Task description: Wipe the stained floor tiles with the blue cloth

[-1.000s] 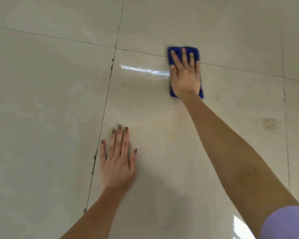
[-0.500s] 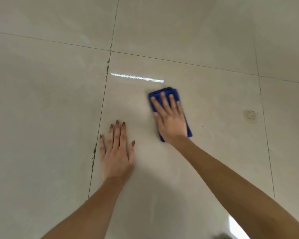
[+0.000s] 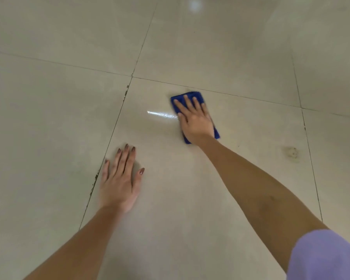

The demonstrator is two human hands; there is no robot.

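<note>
Nearest, the left hand (image 3: 119, 182) lies flat and empty on a beige floor tile (image 3: 170, 199), fingers spread. Farther off, the right hand (image 3: 195, 119) presses open-palmed on the folded blue cloth (image 3: 192, 96), not gripping it. A brownish stain (image 3: 291, 153) sits well to the right.

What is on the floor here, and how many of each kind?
Hands: 2, the left hand flat on the tile, the right hand pressing the cloth
Cloth: 1, blue
Stain: 1, brownish
Total: 4
</note>
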